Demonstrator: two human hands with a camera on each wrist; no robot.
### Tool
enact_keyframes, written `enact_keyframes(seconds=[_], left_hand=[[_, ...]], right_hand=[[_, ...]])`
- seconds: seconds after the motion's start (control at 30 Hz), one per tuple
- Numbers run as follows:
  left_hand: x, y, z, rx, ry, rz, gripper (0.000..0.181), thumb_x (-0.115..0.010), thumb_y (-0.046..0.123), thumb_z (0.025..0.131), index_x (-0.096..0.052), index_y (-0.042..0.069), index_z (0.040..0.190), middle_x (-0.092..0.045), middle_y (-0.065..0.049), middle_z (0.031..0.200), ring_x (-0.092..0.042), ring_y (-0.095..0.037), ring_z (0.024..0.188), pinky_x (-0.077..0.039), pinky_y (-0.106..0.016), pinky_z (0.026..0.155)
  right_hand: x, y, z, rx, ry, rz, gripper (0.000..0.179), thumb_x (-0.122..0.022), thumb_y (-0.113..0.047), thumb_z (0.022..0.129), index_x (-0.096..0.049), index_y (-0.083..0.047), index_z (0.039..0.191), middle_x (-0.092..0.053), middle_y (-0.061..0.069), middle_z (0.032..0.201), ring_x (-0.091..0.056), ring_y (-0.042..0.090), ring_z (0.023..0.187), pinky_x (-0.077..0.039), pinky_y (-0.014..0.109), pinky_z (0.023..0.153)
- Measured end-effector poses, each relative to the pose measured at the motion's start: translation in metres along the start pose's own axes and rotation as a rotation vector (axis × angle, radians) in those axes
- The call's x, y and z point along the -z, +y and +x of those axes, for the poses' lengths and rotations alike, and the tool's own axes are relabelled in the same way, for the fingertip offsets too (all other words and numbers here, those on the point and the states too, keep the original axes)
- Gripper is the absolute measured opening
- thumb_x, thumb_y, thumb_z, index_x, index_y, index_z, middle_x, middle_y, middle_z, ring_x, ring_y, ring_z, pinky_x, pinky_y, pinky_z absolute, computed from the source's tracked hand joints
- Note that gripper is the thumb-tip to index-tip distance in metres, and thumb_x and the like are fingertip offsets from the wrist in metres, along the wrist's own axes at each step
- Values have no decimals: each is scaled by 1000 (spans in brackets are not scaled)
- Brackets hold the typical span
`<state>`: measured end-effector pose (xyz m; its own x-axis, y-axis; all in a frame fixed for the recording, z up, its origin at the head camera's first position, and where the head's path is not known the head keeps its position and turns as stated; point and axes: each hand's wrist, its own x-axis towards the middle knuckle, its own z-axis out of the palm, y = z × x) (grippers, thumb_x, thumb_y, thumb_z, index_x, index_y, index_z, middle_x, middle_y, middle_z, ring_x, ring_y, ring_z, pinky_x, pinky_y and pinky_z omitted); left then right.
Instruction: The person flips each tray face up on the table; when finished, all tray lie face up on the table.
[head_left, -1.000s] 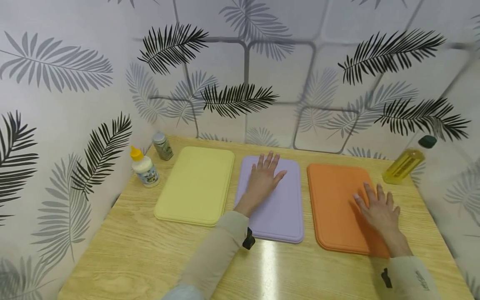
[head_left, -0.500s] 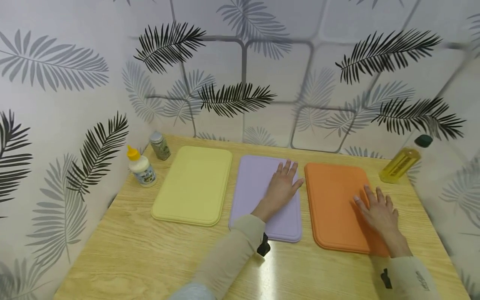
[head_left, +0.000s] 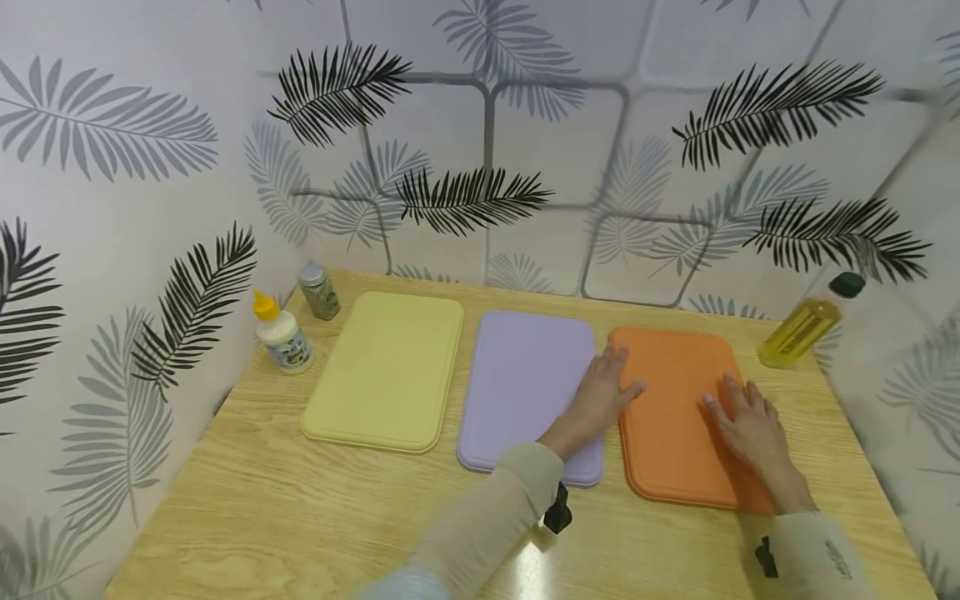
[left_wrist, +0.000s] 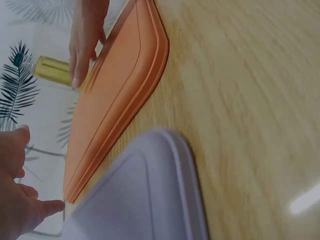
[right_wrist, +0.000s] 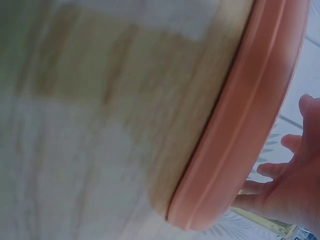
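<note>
Note rightward shift of left hand (head_left: pixel 597 396) since one second earlier, from middle of lilac board (head_left: pixel 525 383) to gap beside orange board (head_left: pixel 671 400). Take orange board as now flanked by both hands, with right hand (head_left: pixel 756 429) over its right half, nearly unchanged. Find orange board flat on table (head_left: pixel 300 517). See fingers (right_wrist: pixel 272 170) extended, gripping nothing; cannot tell contact.
</note>
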<state>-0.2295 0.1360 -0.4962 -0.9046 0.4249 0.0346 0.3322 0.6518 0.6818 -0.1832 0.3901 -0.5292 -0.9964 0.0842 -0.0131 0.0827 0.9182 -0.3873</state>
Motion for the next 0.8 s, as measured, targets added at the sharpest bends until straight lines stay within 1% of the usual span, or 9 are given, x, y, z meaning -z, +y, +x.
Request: enact_keyframes(seconds=[0.1,0.17,0.27,0.43,0.57,0.7,0.8], left_hand=[[-9,2,-2,29,-19,-60,69,-51,45,98,-25,14,153,-23,-13,157,-28,-26,142,-28,-33,114],[-12,3,-3,45,-27,-93,69,-52,44,98,-26,14,153,-24,-13,157,-28,-24,142,-29,-33,114],[-16,5,-6,60,-38,-110,68,-54,42,97,-27,13,153,-26,-14,156,-29,-23,141,-29,-33,113],[-20,8,-9,79,-55,-102,68,-59,39,96,-30,12,151,-29,-15,155,-31,-24,141,-32,-33,112],[-25,9,-10,112,-66,-94,71,-63,39,93,-33,12,151,-30,-15,154,-32,-24,140,-34,-32,111],[-27,10,-9,133,-87,-62,72,-69,35,90,-36,10,149,-32,-15,153,-35,-22,139,-36,-28,109],[-27,11,-8,124,-102,-28,73,-72,30,88,-37,8,148,-33,-15,152,-35,-22,138,-35,-25,108]], right_hand=[[-2,0,-1,-3,-1,4,73,-29,-52,102,-13,-1,152,-10,44,146,-16,71,121,-19,78,95],[-2,0,-2,-8,-8,12,74,-29,-52,102,-13,0,152,-10,45,145,-16,71,121,-19,77,95],[-2,0,-2,-18,-18,22,74,-28,-52,102,-13,0,152,-9,46,144,-16,72,120,-20,77,94],[0,0,-3,-35,-39,29,75,-27,-53,102,-11,-1,153,-7,47,144,-16,72,119,-22,78,92],[2,-2,-3,-40,-44,29,74,-27,-53,102,-14,1,152,-9,48,143,-17,72,119,-25,78,89],[3,-2,-3,-49,-57,9,74,-25,-54,102,-19,2,150,-16,48,138,-21,70,118,-28,78,85],[4,-1,-3,-56,-63,-3,75,-24,-55,102,-21,3,149,-20,48,136,-22,69,117,-29,77,84]])
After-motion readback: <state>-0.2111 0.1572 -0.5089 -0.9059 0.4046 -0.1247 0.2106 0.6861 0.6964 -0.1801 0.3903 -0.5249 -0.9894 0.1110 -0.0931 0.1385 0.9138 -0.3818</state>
